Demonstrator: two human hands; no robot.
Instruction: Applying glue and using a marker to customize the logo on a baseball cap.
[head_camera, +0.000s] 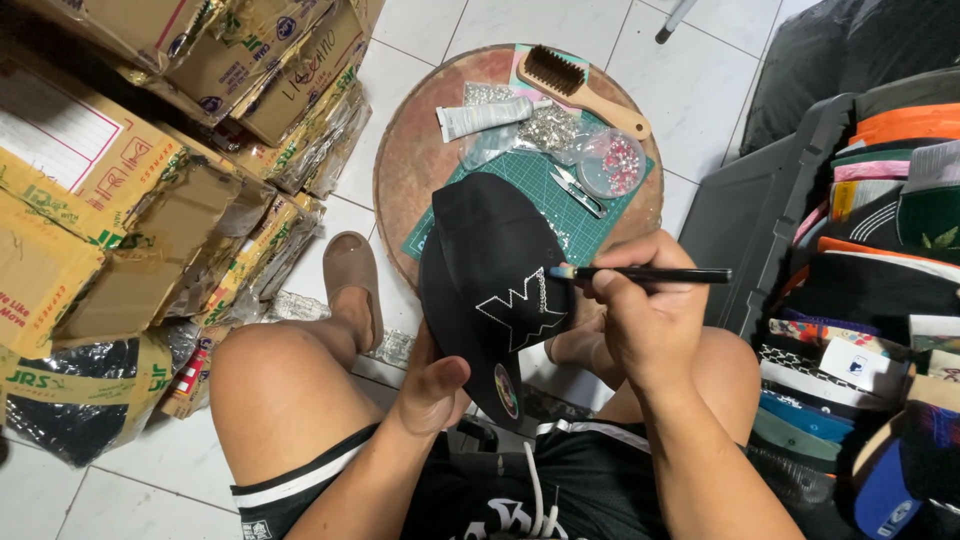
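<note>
My left hand (432, 385) grips a black cap (485, 260) from below by its brim, holding it over my knees. A jagged outline of small rhinestones (522, 312) runs across the cap's front panel. My right hand (640, 315) holds a slim black applicator pen (650, 274) like a pencil, its pale tip touching the cap near the upper right of the outline. A round sticker (507, 390) sits on the brim.
A round wooden stool (415, 150) ahead carries a green cutting mat (590, 225), a white tube (485, 117), a wooden brush (585, 90), tweezers (577, 188), bags and a dish of rhinestones (612, 163). Torn cardboard boxes (120, 180) left; stacked caps in a bin (870, 290) right.
</note>
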